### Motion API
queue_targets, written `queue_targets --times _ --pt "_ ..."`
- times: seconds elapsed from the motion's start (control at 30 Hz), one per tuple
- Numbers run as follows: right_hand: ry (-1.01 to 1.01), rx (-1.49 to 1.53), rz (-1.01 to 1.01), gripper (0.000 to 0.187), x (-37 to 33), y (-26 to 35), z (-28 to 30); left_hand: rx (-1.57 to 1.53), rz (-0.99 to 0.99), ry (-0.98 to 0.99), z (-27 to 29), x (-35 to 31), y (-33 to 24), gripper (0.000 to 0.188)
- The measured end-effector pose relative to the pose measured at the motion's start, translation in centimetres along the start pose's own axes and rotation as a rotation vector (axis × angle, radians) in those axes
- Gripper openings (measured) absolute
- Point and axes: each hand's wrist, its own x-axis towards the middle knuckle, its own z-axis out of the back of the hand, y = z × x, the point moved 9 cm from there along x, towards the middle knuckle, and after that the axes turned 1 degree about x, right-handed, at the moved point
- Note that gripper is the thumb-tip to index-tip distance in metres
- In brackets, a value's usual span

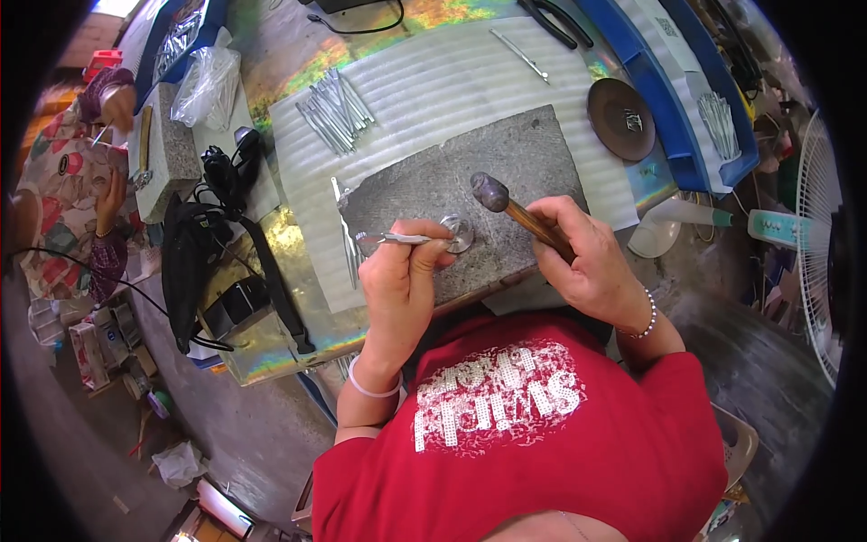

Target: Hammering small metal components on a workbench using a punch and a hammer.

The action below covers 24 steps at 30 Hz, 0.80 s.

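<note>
My left hand (399,275) pinches a thin silvery metal rod (386,238), held nearly level over a grey stone slab (406,194). The rod's right end is close to a small round shiny metal piece (460,226) on the slab; whether they touch, I cannot tell. My right hand (587,271) is wrapped round the wooden handle of a hammer (490,192). Its dark, rounded metal head is just right of the round piece, above the slab. More thin rods (348,237) lie along the slab's left edge, partly behind my left hand.
White foam sheet (424,90) bears a bundle of metal rods (334,110) and a single rod (521,56). Right: brown round dish (621,119), blue tray (682,144), fan (817,244). Left: black strapped bag (188,271), stone block (172,149), another person's hand (110,200). Pliers (560,23) lie behind.
</note>
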Motion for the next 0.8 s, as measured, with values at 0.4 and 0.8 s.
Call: queue_targets --times 0.4,0.8 --pt "0.215 0.141 0.471 0.029 2.1 8.7 -1.9 0.495 -0.463 0.0 -1.5 -1.2 -3.7 0.03" --pt "0.195 0.04 0.246 0.04 -0.2 9.4 1.0 0.407 -0.472 -0.004 -0.7 -0.9 -4.1 0.024"
